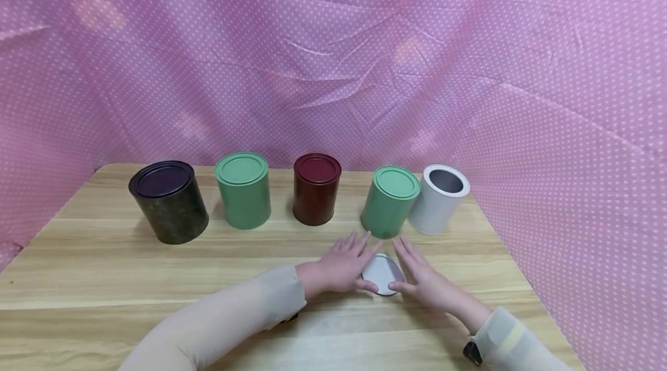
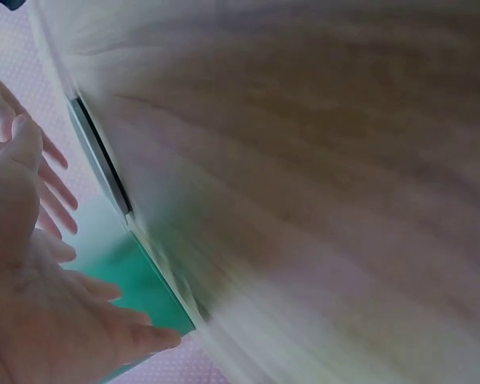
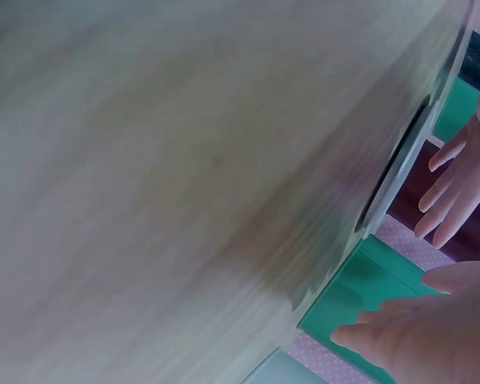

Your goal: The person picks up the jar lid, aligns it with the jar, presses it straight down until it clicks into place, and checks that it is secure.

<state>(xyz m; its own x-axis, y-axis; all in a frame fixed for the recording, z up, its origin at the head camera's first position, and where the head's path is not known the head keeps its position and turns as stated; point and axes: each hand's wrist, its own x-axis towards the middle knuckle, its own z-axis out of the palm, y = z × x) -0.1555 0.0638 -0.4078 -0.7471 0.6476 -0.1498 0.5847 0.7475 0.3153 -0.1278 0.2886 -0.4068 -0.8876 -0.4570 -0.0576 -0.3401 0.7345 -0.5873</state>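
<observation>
A round white lid point(image 1: 384, 274) lies flat on the wooden table, between the two hands. My left hand point(image 1: 344, 265) is at the lid's left side, fingers spread and pointing at the cans, thumb over the near part of the lid in the head view. On the other side, my right hand point(image 1: 424, 281) mirrors it, its fingers extended and its thumb reaching toward the left thumb. Both wrist views show the hands held a little above the lid point(image 3: 402, 168), with nothing gripped. Just beyond the fingertips stands a green lidded can point(image 1: 388, 206).
An open white can point(image 1: 435, 209) without a lid stands behind the green one, at the right. Leftward along the back are a dark red can point(image 1: 315, 197), another green can point(image 1: 245, 200) and a wide black can point(image 1: 174, 212), all lidded. Pink dotted cloth point(image 1: 333, 58) encloses the table.
</observation>
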